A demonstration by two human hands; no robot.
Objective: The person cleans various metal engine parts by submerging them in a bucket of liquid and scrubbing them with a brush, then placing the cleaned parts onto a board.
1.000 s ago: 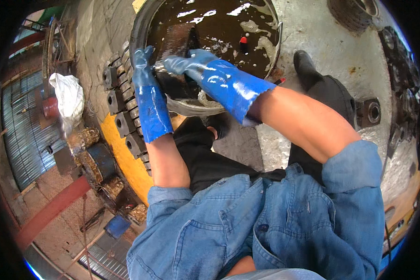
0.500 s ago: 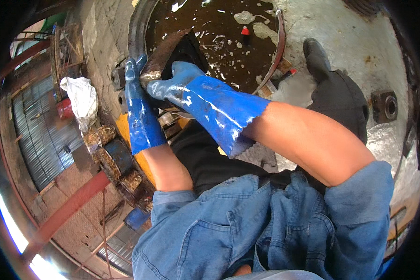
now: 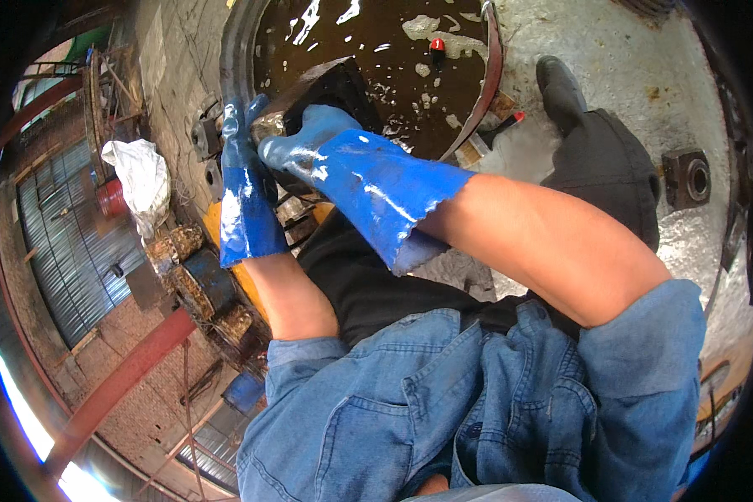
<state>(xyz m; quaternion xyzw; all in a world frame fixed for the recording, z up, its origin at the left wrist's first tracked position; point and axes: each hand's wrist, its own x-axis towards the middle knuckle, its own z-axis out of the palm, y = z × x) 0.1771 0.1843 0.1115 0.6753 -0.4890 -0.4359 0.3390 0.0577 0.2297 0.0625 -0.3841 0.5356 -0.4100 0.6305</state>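
Observation:
A dark, wet, heavy-looking metal block [image 3: 336, 82] is held tilted over the near left rim of a round basin [image 3: 495, 67] of brown liquid. My right hand [image 3: 314, 134], in a long blue rubber glove, grips the block's near side. Against its left end presses my left hand [image 3: 239, 138], gloved the same way, with fingers pointing away from me; the palm side is hidden. A shiny bare-metal face [image 3: 269, 125] shows at the block's near left end, between the two gloves. Foam patches and a small red object [image 3: 437, 47] float in the liquid.
Metal blocks with round holes stand left of the basin [image 3: 207, 134] and on the floor at right [image 3: 688, 178]. A red-tipped tool [image 3: 507, 124] lies by the basin's right rim. My boot [image 3: 560, 88] is nearby. At left are a white cloth bag [image 3: 140, 180] and rusty machinery [image 3: 194, 280].
The block has turned slightly between my hands, its far end dipping a little to the right. Both hands keep their hold, and the whole view has shifted slightly.

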